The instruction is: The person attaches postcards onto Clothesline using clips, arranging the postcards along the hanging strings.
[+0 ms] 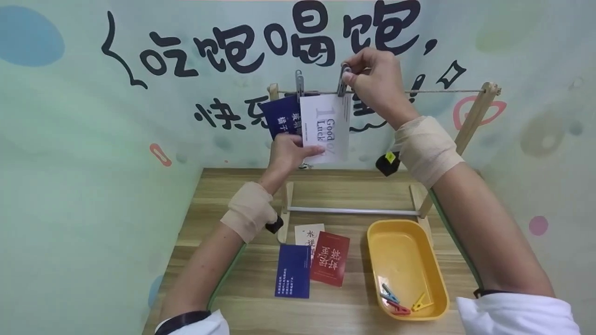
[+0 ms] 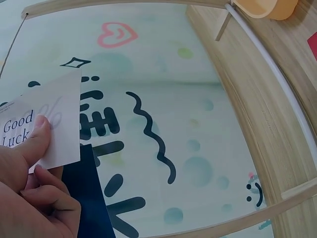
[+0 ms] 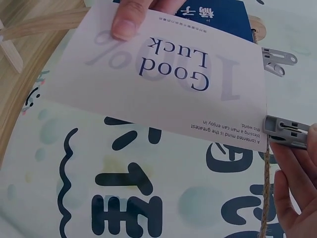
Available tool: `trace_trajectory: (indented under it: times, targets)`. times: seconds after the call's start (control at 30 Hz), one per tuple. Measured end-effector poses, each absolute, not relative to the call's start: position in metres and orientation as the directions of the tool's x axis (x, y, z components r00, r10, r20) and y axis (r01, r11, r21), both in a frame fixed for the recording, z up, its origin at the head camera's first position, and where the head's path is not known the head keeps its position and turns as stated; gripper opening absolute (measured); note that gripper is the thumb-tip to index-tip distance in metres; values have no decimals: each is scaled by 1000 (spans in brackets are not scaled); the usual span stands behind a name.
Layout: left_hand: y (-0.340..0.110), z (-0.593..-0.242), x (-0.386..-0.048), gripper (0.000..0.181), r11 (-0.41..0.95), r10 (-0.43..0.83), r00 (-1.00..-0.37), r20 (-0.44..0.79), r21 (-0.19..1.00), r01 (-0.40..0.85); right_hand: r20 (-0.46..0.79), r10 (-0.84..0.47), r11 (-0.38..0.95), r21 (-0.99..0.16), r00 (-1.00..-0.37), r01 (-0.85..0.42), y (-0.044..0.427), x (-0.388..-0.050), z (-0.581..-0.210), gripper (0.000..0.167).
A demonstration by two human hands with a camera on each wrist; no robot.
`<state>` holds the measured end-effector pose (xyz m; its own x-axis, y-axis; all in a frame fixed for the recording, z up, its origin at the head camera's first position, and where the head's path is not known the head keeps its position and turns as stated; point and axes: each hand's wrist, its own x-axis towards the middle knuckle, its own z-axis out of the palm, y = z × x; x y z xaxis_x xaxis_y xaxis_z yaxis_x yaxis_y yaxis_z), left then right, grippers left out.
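Note:
A white card printed "Good Luck" (image 1: 337, 135) hangs at the rope, its lower part pinched by my left hand (image 1: 287, 152), thumb in front. My right hand (image 1: 379, 79) pinches a grey clothespin (image 1: 342, 83) at the card's upper right corner. In the right wrist view that clothespin (image 3: 285, 130) sits over the card's edge and the rope (image 3: 266, 198). A second grey clothespin (image 1: 299, 83) holds a dark blue card (image 1: 277, 114) on the rope. The white card partly covers this blue card.
The rope spans a wooden frame with posts (image 1: 475, 118) and a white bottom bar (image 1: 354, 211). On the table lie a blue card (image 1: 292, 272), a red card (image 1: 330, 258) and a white card (image 1: 305, 229). A yellow tray (image 1: 402, 246) contains several coloured clothespins (image 1: 396, 307).

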<state>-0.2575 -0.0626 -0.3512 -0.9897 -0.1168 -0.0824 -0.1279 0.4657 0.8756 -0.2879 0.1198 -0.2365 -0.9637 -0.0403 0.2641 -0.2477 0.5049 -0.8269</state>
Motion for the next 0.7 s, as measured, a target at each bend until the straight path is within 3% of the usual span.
trace_trajectory:
  times: [0.4, 0.7]
  targets:
    - [-62, -357, -255, 33, 475, -127, -990, -60, 873, -114, 298, -73, 544, -788, -952, -288, 116, -288, -239, 17]
    - [-63, -361, -255, 33, 434, -107, -993, -53, 896, -95, 199, -102, 604, -766, -975, -219, 108, -289, -243, 22]
